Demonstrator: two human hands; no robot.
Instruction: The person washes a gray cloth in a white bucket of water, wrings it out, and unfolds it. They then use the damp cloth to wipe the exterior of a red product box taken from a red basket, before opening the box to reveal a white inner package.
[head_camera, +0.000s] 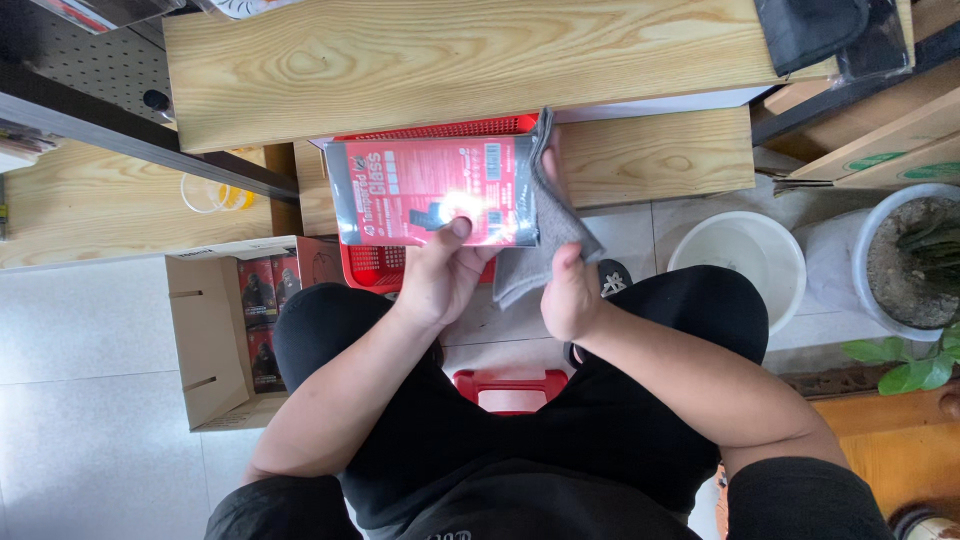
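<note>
You hold a flat red retail package (430, 192) with a glossy clear front level in front of you, over the red plastic basket (372, 265) that sits under the front edge of the wooden bench (460, 60). Your left hand (440, 275) has its grip clenched on the package's lower edge, thumb pressed on the front face and fingers hidden behind, which keeps the face flat and turned up to you; a bright glare spot sits just above the thumb. Your right hand (568, 295) grasps a grey cloth (545, 235), bunched in the grip and draped against the package's right edge, so the cloth lies between your fingers and the wrapper.

Left of the basket, an open cardboard box (215, 340) stands on the tiled floor with more small dark-and-red packs standing upright inside, close to your left knee. Below the basket, between your knees, a red stool (510, 385) shows. Right of the basket sit a white bucket (740, 258) and, further right, a white pot with a green plant (915, 260). Left of the basket and higher, a clear roll of tape (215, 193) rests on a lower wooden shelf.
</note>
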